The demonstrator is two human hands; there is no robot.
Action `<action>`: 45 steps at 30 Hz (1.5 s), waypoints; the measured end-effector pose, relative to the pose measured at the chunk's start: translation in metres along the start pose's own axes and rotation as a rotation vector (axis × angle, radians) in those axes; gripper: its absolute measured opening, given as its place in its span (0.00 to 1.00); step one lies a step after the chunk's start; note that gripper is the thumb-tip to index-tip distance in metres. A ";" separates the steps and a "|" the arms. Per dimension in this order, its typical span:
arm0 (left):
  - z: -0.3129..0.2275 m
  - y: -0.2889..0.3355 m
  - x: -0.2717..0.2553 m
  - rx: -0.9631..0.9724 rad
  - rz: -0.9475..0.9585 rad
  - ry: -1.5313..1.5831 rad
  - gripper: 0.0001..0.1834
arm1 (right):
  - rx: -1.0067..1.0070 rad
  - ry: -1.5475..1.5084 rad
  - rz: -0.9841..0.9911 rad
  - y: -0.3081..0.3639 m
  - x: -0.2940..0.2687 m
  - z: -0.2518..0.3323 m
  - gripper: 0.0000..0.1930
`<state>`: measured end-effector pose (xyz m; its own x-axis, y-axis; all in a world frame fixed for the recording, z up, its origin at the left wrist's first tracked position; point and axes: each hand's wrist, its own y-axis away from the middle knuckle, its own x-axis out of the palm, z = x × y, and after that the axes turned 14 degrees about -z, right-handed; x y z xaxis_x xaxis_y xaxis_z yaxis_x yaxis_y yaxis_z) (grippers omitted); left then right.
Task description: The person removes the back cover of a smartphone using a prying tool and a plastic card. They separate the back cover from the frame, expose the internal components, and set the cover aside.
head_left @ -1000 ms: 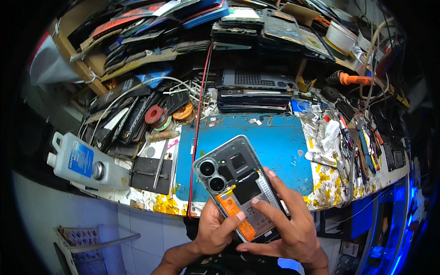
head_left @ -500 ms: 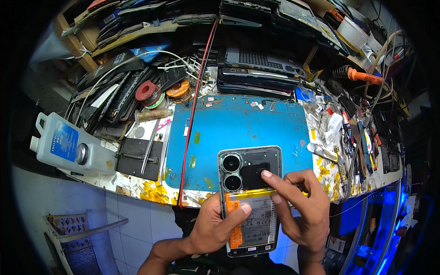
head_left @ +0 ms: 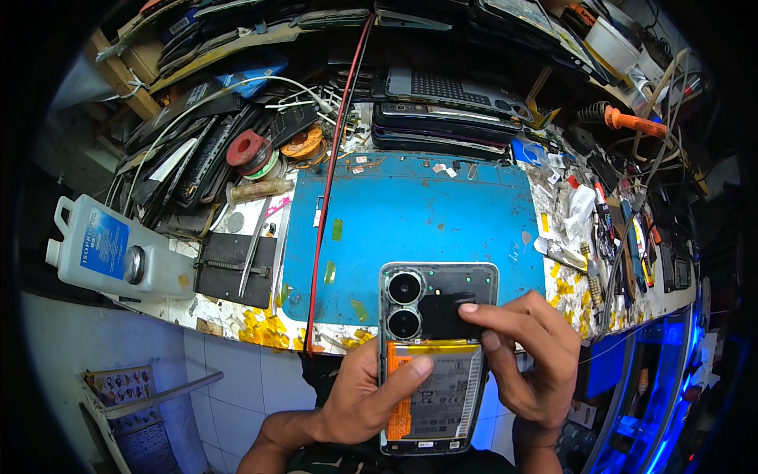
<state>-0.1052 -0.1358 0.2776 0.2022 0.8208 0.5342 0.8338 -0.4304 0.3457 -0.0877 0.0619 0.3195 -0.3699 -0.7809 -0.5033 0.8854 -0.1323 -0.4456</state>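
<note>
A smartphone (head_left: 480,286) with its back cover off is held upright, cameras at the top, over the near edge of the bench. My left hand (head_left: 359,399) is closed around its left edge, the thumb lying on the battery (head_left: 446,395) beside an orange strip (head_left: 399,395). Two round camera lenses (head_left: 405,289) sit at the upper left of the phone. My right hand (head_left: 537,359) is at the right edge: its index fingertip touches the black panel (head_left: 442,316) beside the lenses, and its thumb is by the edge. The other fingers are curled.
Behind the phone lies a blue work mat (head_left: 426,213), crossed by a red-and-black cable (head_left: 328,189). A white solvent jug (head_left: 166,265) stands left, near solder spools (head_left: 249,150). Stacked devices (head_left: 442,130) line the back. Tools (head_left: 624,229) clutter the right; an orange-handled soldering iron (head_left: 632,122) hangs above.
The phone and both hands sit slightly lower and further right in the picture, and the phone looks more upright. My right index finger remains on the black panel.
</note>
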 end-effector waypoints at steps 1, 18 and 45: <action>0.001 -0.001 0.000 0.004 -0.023 -0.061 0.18 | -0.018 0.000 -0.013 0.000 0.000 0.000 0.22; 0.012 -0.004 -0.003 0.082 -0.063 -0.091 0.16 | -0.063 -0.015 -0.020 0.006 -0.005 0.007 0.24; 0.004 -0.013 -0.008 -0.108 -0.028 -0.210 0.23 | 0.244 -0.259 0.000 -0.005 0.002 -0.007 0.11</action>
<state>-0.1152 -0.1355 0.2659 0.2918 0.8880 0.3552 0.7830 -0.4351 0.4445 -0.0952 0.0651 0.3150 -0.3141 -0.9056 -0.2850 0.9382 -0.2500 -0.2395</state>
